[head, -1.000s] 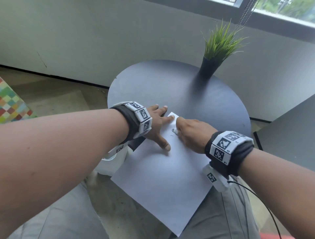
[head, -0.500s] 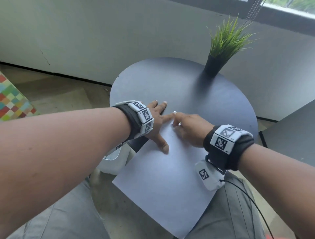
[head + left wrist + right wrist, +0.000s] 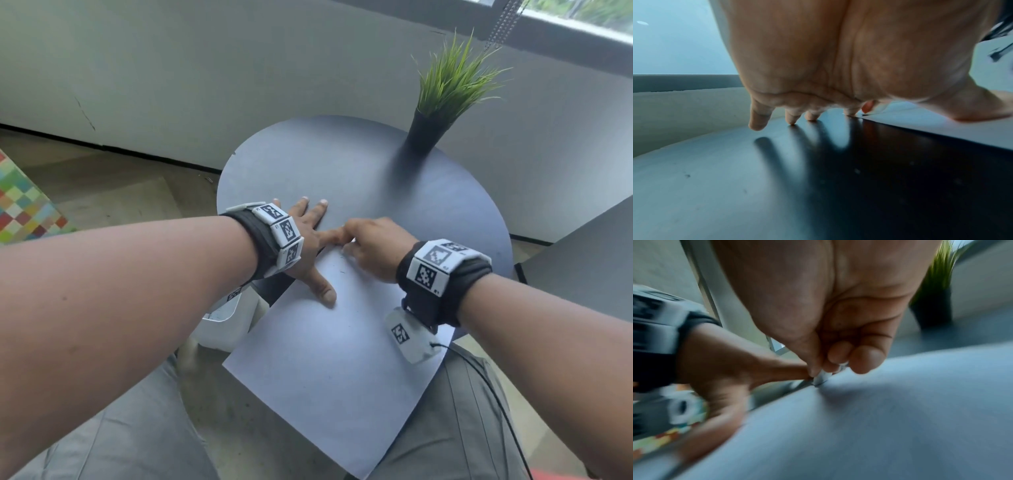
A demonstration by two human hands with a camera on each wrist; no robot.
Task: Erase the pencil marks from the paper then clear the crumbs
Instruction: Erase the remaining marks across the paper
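Table | left hand splayed on paper | right hand pinching eraser

No readable text; wrist bands bear only coded squares

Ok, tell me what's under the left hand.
The left hand lies spread, its thumb pressing the paper and its fingers on the dark round table. Whatever lies beneath the palm is hidden.

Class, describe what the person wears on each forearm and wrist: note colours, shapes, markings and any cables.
Both forearms are bare, without sleeves. Each wrist carries a black fabric band ringed with white square tiles printed with black-and-white coded markers. A white marked camera box hangs beneath the right wrist, with a thin black cable trailing from it.
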